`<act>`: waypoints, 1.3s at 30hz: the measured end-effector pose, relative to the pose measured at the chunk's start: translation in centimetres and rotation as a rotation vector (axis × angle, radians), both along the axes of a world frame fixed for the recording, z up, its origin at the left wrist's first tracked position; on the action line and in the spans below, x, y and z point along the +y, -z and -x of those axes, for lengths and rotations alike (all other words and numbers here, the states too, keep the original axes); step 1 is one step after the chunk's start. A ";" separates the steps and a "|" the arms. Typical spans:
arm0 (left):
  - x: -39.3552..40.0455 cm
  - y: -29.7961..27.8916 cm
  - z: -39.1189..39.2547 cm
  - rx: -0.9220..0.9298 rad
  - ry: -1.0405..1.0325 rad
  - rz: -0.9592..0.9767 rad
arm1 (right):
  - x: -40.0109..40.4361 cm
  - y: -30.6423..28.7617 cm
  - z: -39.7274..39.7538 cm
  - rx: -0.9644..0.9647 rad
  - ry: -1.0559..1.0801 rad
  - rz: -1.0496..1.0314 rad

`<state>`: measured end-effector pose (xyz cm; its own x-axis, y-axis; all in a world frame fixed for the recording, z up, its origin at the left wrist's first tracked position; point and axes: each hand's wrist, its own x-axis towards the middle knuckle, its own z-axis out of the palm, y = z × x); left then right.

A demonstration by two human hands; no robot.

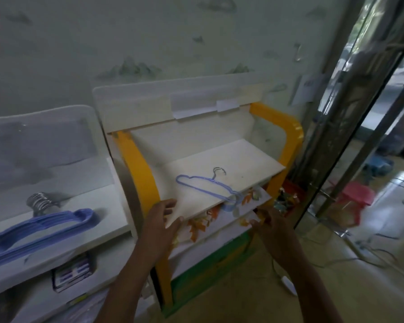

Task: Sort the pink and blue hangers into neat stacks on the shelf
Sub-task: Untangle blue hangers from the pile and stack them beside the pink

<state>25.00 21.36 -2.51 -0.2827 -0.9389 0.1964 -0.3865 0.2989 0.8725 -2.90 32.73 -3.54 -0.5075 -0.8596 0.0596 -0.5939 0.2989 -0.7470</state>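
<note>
One blue hanger with a metal hook lies on the white shelf board of the yellow-framed rack, its right end hanging over the front edge. My left hand rests at the board's front left corner, thumb on top and fingers relaxed. My right hand is lower right, its fingers at the edge of a leaf-patterned sheet under the board; whether they pinch it is unclear. A stack of several blue hangers lies on the white shelf to the left. No pink hanger is in view.
A metal screw-cap piece stands behind the blue stack. A pink stool and cables lie on the floor at right, beside a glass door with a metal frame. Colourful items sit in the rack's lower right.
</note>
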 end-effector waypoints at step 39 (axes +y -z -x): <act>-24.2 10.8 12.3 -0.385 -0.387 -0.102 | -20.1 8.1 10.9 0.040 -0.029 -0.174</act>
<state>12.70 -2.87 -13.35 0.0531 -0.9973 0.0498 -0.7479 -0.0067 0.6638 -13.77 12.62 -11.67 -0.4829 -0.8728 -0.0713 -0.6326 0.4040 -0.6608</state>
